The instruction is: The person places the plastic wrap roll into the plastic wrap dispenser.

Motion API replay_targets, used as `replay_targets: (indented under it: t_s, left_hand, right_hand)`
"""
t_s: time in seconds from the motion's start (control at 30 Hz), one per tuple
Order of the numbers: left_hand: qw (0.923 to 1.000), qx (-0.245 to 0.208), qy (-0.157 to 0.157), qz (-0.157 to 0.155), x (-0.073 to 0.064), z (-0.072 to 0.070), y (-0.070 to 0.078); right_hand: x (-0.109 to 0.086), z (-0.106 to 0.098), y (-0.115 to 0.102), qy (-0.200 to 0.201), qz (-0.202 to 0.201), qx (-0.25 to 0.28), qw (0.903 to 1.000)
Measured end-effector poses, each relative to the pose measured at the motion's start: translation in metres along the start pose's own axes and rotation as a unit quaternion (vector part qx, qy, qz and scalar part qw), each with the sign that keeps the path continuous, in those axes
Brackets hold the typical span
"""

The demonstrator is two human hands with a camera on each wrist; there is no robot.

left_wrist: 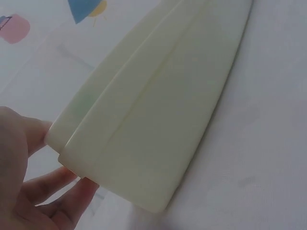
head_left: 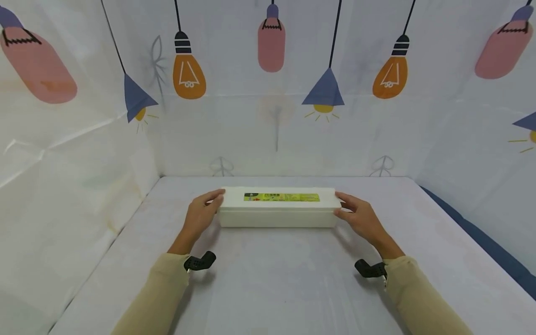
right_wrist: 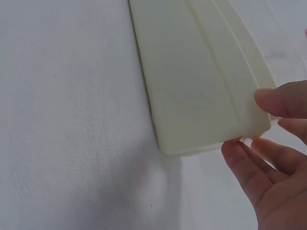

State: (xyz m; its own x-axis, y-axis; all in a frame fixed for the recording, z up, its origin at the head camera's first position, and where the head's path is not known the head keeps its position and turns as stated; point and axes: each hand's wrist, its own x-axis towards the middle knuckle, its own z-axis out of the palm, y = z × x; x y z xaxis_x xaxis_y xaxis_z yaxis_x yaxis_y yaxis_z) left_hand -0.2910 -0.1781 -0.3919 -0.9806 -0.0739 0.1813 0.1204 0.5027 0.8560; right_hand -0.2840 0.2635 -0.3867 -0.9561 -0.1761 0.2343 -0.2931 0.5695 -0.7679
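Observation:
A long white lidded plastic box (head_left: 276, 217) lies crosswise on the white-covered table, with a yellow-green printed label (head_left: 281, 197) on its lid. The left hand (head_left: 201, 214) holds the box's left end; in the left wrist view its fingers (left_wrist: 72, 201) touch the end just under the lid's rim. At the opposite end, the right hand (head_left: 359, 217) grips the corner. The right wrist view has the thumb (right_wrist: 278, 100) on the lid's edge and the other fingers against the end face below. The lid sits on the box.
A white cloth backdrop (head_left: 272, 135) printed with lamps and bulbs rises behind the table (head_left: 276, 279) and along both sides. Blue material (head_left: 473, 228) shows past the table's right edge. Each wrist wears a black camera mount (head_left: 200, 261).

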Motion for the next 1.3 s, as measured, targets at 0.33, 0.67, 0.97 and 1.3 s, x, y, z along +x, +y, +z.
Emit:
replay_targets:
  t_s: [0.33, 0.67, 0.97, 1.3]
  left_hand:
    - [0.9996, -0.016, -0.008, -0.022, -0.002, 0.001, 0.001]
    - [0.9999, 0.0, -0.01, 0.004, 0.0, -0.005, 0.003]
    - [0.988, 0.096, 0.018, 0.119, 0.007, -0.018, 0.013]
    - [0.9579, 0.229, 0.019, 0.173, 0.007, -0.019, 0.021]
  right_hand:
    - [-0.001, -0.007, -0.001, -0.019, 0.019, -0.001, 0.9996]
    - [0.0, -0.019, -0.005, -0.042, 0.015, -0.019, 0.9988]
    - [0.009, -0.031, -0.015, -0.032, 0.0, -0.055, 0.998]
    - [0.015, -0.033, -0.022, -0.021, -0.008, -0.138, 0.9901]
